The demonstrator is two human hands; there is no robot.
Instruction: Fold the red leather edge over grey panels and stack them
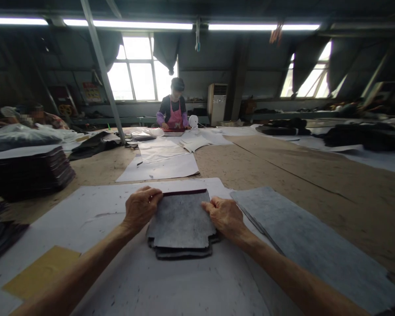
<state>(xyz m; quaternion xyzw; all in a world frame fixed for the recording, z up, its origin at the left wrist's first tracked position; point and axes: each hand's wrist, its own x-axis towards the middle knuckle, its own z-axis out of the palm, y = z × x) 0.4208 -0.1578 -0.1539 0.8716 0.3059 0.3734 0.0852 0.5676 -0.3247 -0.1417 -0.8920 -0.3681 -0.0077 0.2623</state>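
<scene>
A grey sheet (182, 221) with notched lower corners lies on a small stack of similar dark-edged pieces, over white paper. Along its far edge runs a narrow dark red strip (184, 192). My left hand (141, 207) pinches the far left corner, thumb and fingers pressed together at the strip's end. On the right side, my right hand (224, 215) has its fingers closed on the sheet's edge, a little below the far right corner. Both forearms reach in from the bottom of the view.
White paper (108, 263) covers the near table, with a yellow piece (41, 272) at left. Larger grey sheets (309, 237) lie at right. A tall dark stack (29, 171) stands left, near a slanted metal pole (105, 74). Across the table is a person (174, 109) in a pink apron.
</scene>
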